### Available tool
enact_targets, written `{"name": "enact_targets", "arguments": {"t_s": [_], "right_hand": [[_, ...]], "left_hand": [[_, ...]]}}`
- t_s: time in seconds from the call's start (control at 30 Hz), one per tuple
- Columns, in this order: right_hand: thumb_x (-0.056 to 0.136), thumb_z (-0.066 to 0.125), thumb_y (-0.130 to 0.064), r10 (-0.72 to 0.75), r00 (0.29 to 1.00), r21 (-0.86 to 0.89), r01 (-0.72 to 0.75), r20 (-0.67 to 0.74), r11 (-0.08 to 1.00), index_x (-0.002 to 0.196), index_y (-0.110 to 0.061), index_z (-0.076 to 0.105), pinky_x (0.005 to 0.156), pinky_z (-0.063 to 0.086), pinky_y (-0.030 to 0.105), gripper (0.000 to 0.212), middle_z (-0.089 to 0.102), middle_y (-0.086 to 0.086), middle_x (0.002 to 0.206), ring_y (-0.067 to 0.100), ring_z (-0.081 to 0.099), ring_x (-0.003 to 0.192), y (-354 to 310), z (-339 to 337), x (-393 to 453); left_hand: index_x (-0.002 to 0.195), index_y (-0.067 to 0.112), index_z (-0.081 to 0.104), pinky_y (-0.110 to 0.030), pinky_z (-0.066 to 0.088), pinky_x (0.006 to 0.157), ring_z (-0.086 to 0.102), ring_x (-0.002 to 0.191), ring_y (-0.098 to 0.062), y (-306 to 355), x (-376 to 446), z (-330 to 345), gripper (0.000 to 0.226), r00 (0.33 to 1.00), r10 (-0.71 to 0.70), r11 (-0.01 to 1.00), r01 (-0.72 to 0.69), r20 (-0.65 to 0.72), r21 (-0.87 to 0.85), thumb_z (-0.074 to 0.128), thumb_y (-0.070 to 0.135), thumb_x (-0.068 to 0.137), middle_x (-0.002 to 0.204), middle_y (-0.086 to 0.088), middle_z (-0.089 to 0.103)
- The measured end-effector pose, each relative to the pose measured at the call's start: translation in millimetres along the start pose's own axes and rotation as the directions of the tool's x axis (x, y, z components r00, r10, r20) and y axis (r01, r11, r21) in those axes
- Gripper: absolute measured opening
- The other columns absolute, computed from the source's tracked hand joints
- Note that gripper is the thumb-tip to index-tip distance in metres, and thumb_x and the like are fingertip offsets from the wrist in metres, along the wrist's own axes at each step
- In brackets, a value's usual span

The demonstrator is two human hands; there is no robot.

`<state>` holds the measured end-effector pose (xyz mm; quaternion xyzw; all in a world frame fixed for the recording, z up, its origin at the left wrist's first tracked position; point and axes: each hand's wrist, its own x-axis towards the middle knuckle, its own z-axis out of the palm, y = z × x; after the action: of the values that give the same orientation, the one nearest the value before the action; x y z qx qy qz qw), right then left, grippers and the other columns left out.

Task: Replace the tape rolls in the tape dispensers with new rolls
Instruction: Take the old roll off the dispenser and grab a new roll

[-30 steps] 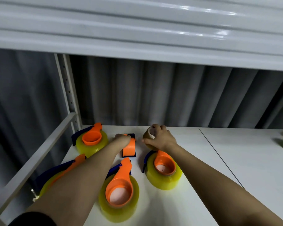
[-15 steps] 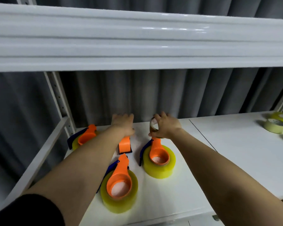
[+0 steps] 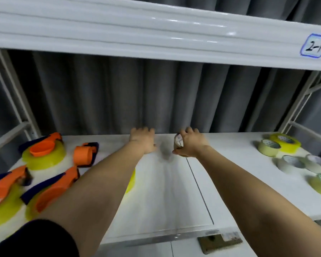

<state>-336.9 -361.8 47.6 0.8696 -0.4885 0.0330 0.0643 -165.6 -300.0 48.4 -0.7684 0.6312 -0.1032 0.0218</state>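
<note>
The right hand (image 3: 190,143) grips a spent tape core (image 3: 178,142) above the white shelf (image 3: 165,191). The left hand (image 3: 142,140) hovers, fingers relaxed, holding nothing. Orange dispensers (image 3: 43,148) sit left.

right hand (image 3: 190,143) gripping tape core (image 3: 178,142), dispensers (image 3: 44,151) left

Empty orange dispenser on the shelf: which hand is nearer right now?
Left. The left hand hovers just to the right of the empty orange dispenser, fingers spread, not touching it. The right hand is farther right, gripping a nearly spent tape core.
</note>
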Motion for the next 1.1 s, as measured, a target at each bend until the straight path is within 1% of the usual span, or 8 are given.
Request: {"name": "enact_targets", "arguments": {"t_s": [0.2,0.33,0.4,0.5,0.63,0.83,0.93,1.1], "right_hand": [[0.078,0.06,-0.064,0.001,1.0,0.001,-0.001,0.024,1.0,0.14,-0.021,0.034,0.095,0.043,0.036,0.08,0.042,0.007,0.137,0.029,0.043,0.124,67.0,-0.1,-12.1],[0.077,0.06,-0.065,0.025,1.0,0.019,-0.026,0.013,0.999,0.138,-0.022,0.036,0.089,0.044,0.035,0.079,0.043,0.005,0.134,0.027,0.044,0.122,90.7,0.0,-17.4],[0.076,0.06,-0.066,0.045,0.999,0.018,-0.046,0.016,0.999,0.138,-0.021,0.036,0.088,0.045,0.035,0.08,0.044,0.005,0.134,0.027,0.045,0.121,97.9,4.0,-20.9],[0.075,0.06,-0.067,0.122,0.993,0.112,-0.122,0.006,0.986,0.14,-0.021,0.035,0.09,0.044,0.037,0.083,0.044,0.005,0.136,0.027,0.044,0.122,106.0,8.4,-28.9],[0.077,0.06,-0.065,0.15,0.989,0.095,-0.151,0.018,0.984,0.139,-0.02,0.035,0.086,0.043,0.035,0.081,0.043,0.006,0.134,0.027,0.043,0.121,118.8,14.6,-42.5],[0.077,0.06,-0.064,0.184,0.982,0.083,-0.187,0.04,0.979,0.136,-0.02,0.038,0.082,0.042,0.033,0.076,0.044,0.005,0.13,0.027,0.043,0.118,160.4,18.0,-52.0],[0.076,0.06,-0.064,0.192,0.981,0.09,-0.194,0.035,0.977,0.134,-0.02,0.039,0.082,0.041,0.033,0.075,0.044,0.005,0.129,0.027,0.044,0.118,186.6,20.0,-50.9],[0.078,0.06,-0.061,0.141,0.99,0.044,-0.141,0.019,0.989,0.133,-0.019,0.039,0.075,0.038,0.033,0.072,0.044,0.007,0.129,0.028,0.044,0.118,245.5,26.4,-46.3]], "left_hand": [[0.137,0.015,0.037,-0.037,0.033,0.096,0.048,0.122,-0.028,73.4,7.7,-7.1,0.06,1.0,0.0,1.0,0.0,0.026,0.002,0.049,0.049,0.089,0.135,-0.011,0.048],[0.135,0.015,0.038,-0.036,0.034,0.094,0.05,0.119,-0.027,95.8,13.0,-14.6,0.056,0.999,0.017,1.0,-0.018,0.027,0.026,0.047,0.047,0.09,0.131,-0.01,0.051],[0.131,0.014,0.041,-0.034,0.035,0.089,0.052,0.116,-0.027,105.6,13.5,-16.9,0.051,1.0,0.027,0.999,-0.027,0.016,0.017,0.047,0.045,0.091,0.127,-0.009,0.054],[0.125,0.012,0.046,-0.031,0.036,0.077,0.056,0.109,-0.028,123.1,13.7,-19.1,0.045,0.999,0.026,0.998,-0.027,-0.019,-0.05,0.046,0.043,0.092,0.121,-0.009,0.059],[0.13,0.012,0.044,-0.032,0.039,0.085,0.055,0.114,-0.029,142.6,18.1,-18.5,0.049,0.998,0.053,0.998,-0.054,-0.02,-0.028,0.045,0.041,0.091,0.127,-0.01,0.056],[0.129,0.011,0.042,-0.032,0.033,0.079,0.055,0.11,-0.029,174.5,24.5,-20.0,0.045,0.994,0.106,0.994,-0.107,0.009,0.03,0.043,0.039,0.093,0.124,-0.012,0.054],[0.128,0.011,0.043,-0.032,0.032,0.078,0.055,0.111,-0.028,194.8,34.1,-23.2,0.044,0.995,0.103,0.993,-0.104,0.017,0.048,0.043,0.038,0.093,0.124,-0.011,0.054],[0.129,0.011,0.043,-0.032,0.036,0.08,0.055,0.111,-0.028,248.1,55.1,-27.7,0.044,0.997,0.071,0.995,-0.072,0.027,0.072,0.044,0.035,0.092,0.125,-0.01,0.055]]}}
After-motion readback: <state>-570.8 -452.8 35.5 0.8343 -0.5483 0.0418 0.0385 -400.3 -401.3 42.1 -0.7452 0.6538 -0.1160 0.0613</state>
